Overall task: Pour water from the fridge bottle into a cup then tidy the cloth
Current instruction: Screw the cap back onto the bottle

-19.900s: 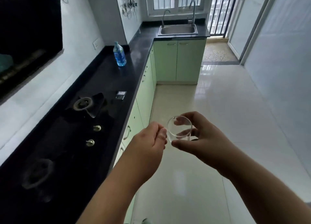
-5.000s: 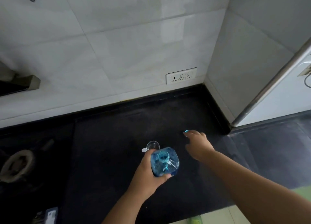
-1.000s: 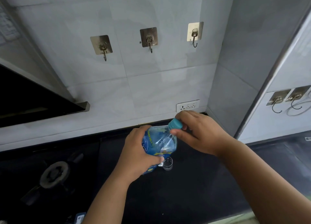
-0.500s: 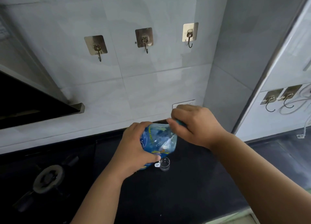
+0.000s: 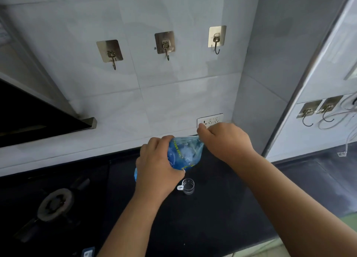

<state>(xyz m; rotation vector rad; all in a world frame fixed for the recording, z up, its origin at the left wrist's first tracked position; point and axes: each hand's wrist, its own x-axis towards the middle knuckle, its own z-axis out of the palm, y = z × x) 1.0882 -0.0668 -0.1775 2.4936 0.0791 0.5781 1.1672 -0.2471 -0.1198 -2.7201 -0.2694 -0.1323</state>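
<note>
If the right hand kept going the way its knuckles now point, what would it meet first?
Probably the wall socket: the right hand, gripping the bottle top, points up-left at the tiled wall, though depth is unclear.

The black counter (image 5: 222, 218) has open room in front of and to the right of the small cup (image 5: 187, 186). Both hands and the bottle (image 5: 183, 154) fill the space just above the cup. The burner (image 5: 55, 204) sits far left. The wall (image 5: 173, 102) closes the back.
</note>
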